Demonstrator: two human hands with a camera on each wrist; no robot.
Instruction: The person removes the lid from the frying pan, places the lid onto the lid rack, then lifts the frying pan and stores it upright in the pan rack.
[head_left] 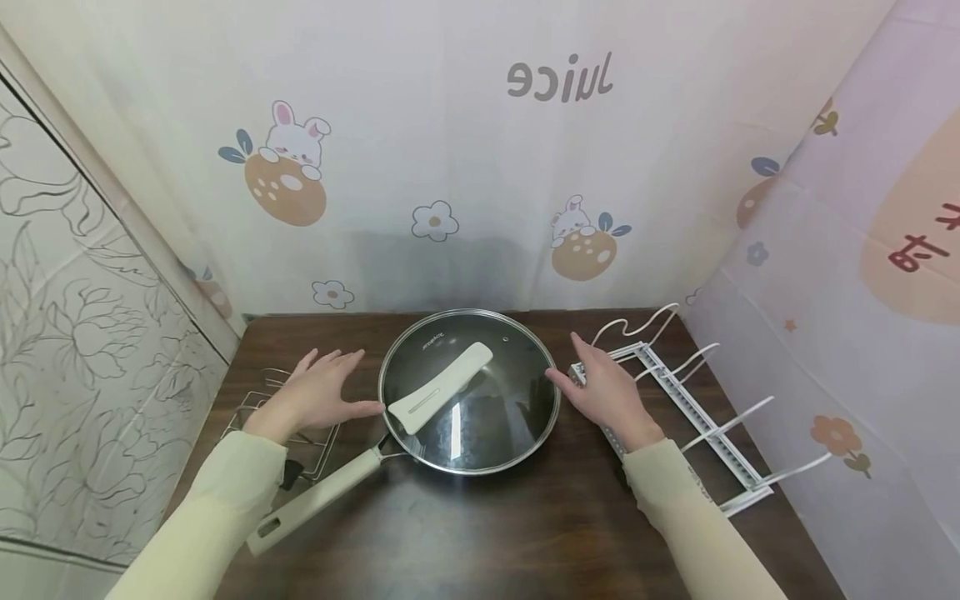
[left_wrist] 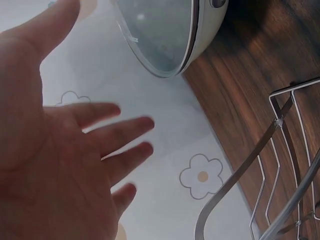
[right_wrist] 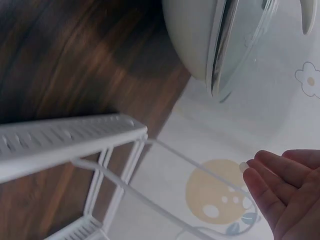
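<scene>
A frying pan with a long cream handle point(head_left: 318, 500) stands mid-table under a round glass lid point(head_left: 510, 408). Across the lid lies its cream grip point(head_left: 442, 387), set at a slant. My left hand point(head_left: 318, 392) is spread at the pan's left side, thumb tip right at the lid's rim. On the other side my right hand point(head_left: 600, 387) has its fingers extended, fingertips close to the lid's right edge. Both palms show empty in the wrist views. The cream side of the pan point(right_wrist: 192, 35) appears in the right wrist view.
A white rack point(head_left: 697, 417) with upright wire dividers lies at the right, partly under my right forearm. Beneath my left arm is a silver wire rack point(head_left: 326, 450). A printed curtain point(head_left: 450, 150) hangs behind the dark wooden table point(head_left: 487, 542).
</scene>
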